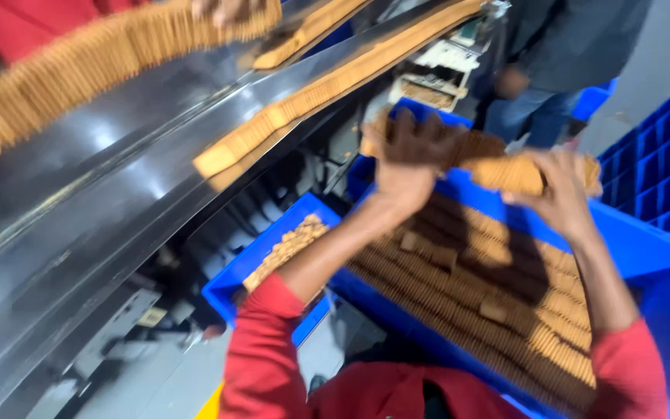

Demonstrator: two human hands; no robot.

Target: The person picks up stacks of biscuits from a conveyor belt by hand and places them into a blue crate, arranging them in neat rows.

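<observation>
Tan biscuit row [498,167] between hands [484,169]

Grey floor [664,70], stacked blue crates [664,167]

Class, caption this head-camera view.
Both hands grip a row of biscuits above a blue crate.

Biscuit row [498,167] — blurred, partly hand-hidden
</observation>
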